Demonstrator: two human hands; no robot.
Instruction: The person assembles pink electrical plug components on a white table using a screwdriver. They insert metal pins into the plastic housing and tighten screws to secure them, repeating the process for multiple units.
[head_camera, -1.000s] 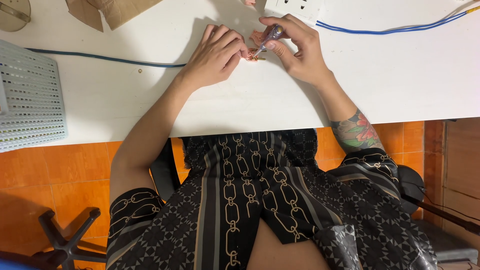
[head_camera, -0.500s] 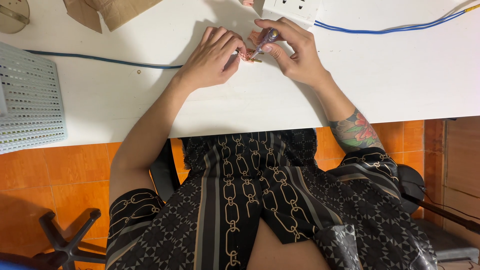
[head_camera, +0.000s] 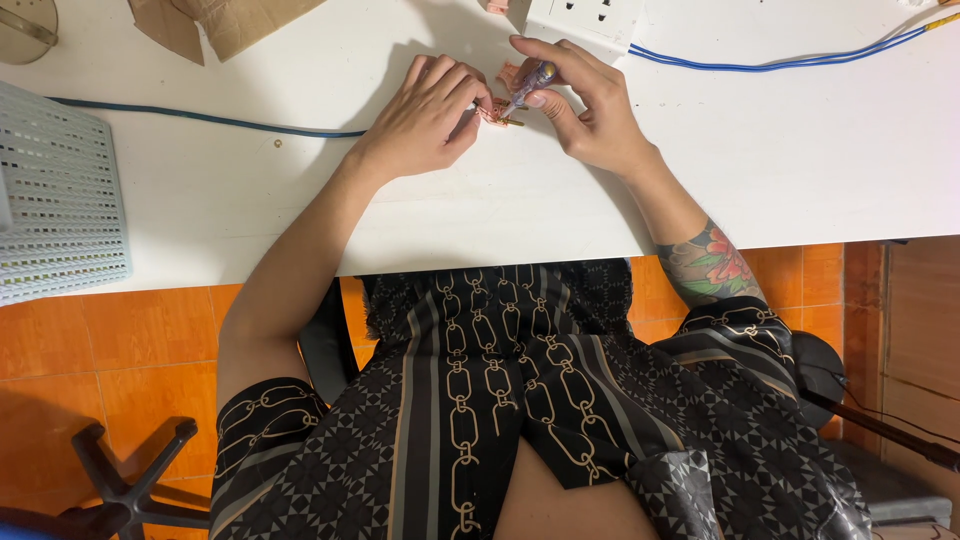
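The left hand (head_camera: 425, 118) is resting on the white worktop (head_camera: 820, 150), its fingers curled narrow and pinching a small pinkish part (head_camera: 493, 113) at their tips. The right hand (head_camera: 580, 105) is sitting just beside it at three o'clock, its fingers closed around a small screwdriver (head_camera: 530, 87) with a dark bluish handle, the tip slanting down toward eight o'clock and meeting the pinkish part. That part is lying on the worktop between the two hands, near the far edge; its exact shape is too small to tell.

At twelve o'clock from the right hand a white socket strip (head_camera: 590, 18) is sitting, and a blue cable (head_camera: 780, 65) is running from it toward two o'clock. A dark cable (head_camera: 210, 122) is trailing from the left hand toward nine o'clock, ending near a pale perforated basket (head_camera: 55, 200). Brown cardboard pieces (head_camera: 220, 22) are lying at eleven o'clock.
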